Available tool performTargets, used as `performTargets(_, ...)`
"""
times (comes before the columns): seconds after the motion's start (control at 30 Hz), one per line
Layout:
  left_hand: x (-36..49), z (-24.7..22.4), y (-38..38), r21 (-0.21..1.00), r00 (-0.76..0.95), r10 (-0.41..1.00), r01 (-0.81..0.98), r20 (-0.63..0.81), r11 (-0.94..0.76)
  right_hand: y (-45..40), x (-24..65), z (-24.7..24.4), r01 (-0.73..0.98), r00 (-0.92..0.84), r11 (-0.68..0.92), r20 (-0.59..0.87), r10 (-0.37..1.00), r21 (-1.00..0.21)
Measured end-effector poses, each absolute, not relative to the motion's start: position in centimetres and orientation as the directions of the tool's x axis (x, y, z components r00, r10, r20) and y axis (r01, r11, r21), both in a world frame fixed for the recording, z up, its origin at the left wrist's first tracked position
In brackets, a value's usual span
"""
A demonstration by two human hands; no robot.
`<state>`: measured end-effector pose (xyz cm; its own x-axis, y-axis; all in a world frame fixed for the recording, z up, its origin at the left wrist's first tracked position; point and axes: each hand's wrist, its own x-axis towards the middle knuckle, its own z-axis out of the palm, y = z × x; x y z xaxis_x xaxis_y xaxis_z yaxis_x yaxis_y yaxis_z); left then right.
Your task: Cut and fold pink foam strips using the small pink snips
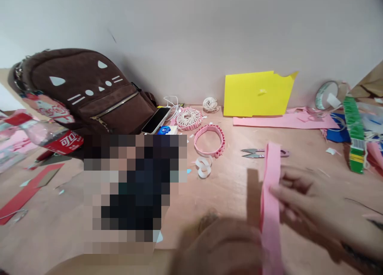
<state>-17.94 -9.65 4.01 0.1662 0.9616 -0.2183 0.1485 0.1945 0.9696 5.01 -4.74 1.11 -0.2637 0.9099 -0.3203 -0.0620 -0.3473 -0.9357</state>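
So, our right hand pinches a pink strip of paper from the right, while our left hand, a blur at the bottom of the view, lies close by the strip's lower part; whether it grips, we cannot tell. The hands are apart, with the strip upright between them, above the wooden table. We judge the strip light and soft, quick to bend or crease, so it seems best held flat near its ends. Just beyond it lie snips, blades pointing left, then a pink ring and white paper curls. Farther back are a woven disc, a twine ball, a phone, a yellow card and a pink sheet. To the right sits a tape roll; to the left, a brown backpack and a bottle. A pixelated patch hides the table's middle.
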Motion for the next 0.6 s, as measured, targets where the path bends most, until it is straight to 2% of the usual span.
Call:
performTargets(0.1,-16.8,4.6,-8.7,0.965,0.279,0.936,0.207,-0.216,0.161,-6.5,3.5,0.4,0.071,-0.450,-0.359,-0.351,0.821,-0.931)
performTargets(0.2,-16.4,5.0,-8.1,0.959,0.382,0.898,0.253,-0.217,0.125,-6.9,3.2,0.0,0.105,-0.483,-0.397,-0.396,0.781,-0.912)
performTargets(0.3,-17.1,5.1,-7.7,0.961,0.378,0.915,0.275,-0.139,0.033,-6.5,3.3,-0.3,0.067,-0.493,-0.472,-0.441,0.750,-0.879)
performTargets(0.4,-18.0,5.1,-7.3,0.921,0.508,0.861,0.336,-0.001,-0.197,-6.2,3.3,-0.3,0.032,-0.511,-0.505,-0.448,0.734,-0.863)
performTargets(0.5,-18.5,5.0,-6.7,0.779,0.687,0.722,0.407,0.084,-0.477,-6.3,3.1,0.2,0.087,-0.499,-0.478,-0.454,0.738,-0.874)
performTargets(0.6,-18.4,4.9,-6.6,0.635,0.758,0.631,0.409,0.163,-0.655,-6.7,2.9,0.8,0.172,-0.470,-0.415,-0.444,0.763,-0.894)
